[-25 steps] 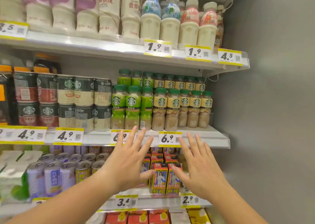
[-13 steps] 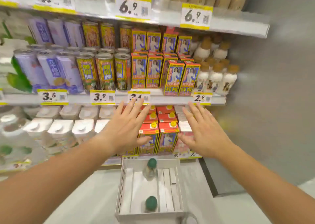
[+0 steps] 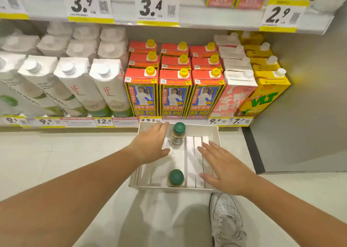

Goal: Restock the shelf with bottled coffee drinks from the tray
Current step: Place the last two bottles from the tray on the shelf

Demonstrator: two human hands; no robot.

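A white tray [image 3: 214,134] sits on the floor in front of the bottom shelf. Two green-capped coffee bottles stand upright in it: the far bottle [image 3: 178,136] near the back wall, the near bottle [image 3: 176,178] at the front edge. My left hand [image 3: 152,143] hovers over the tray's left side, fingers straight, just left of the far bottle and holding nothing. Over the tray's right side, my right hand [image 3: 225,164] is spread flat and empty, to the right of both bottles.
The bottom shelf [image 3: 116,123] holds white coconut-water cartons [image 3: 107,89], red cartons [image 3: 174,92] and a yellow carton [image 3: 266,96]. A shelf edge with price tags [image 3: 157,8] runs above. A grey wall [image 3: 304,100] stands to the right. My white shoe [image 3: 225,218] is below the tray.
The view has dropped from the upper coffee shelves to the floor tray. Both hands have come down with it and now hover over the tray beside the bottles.
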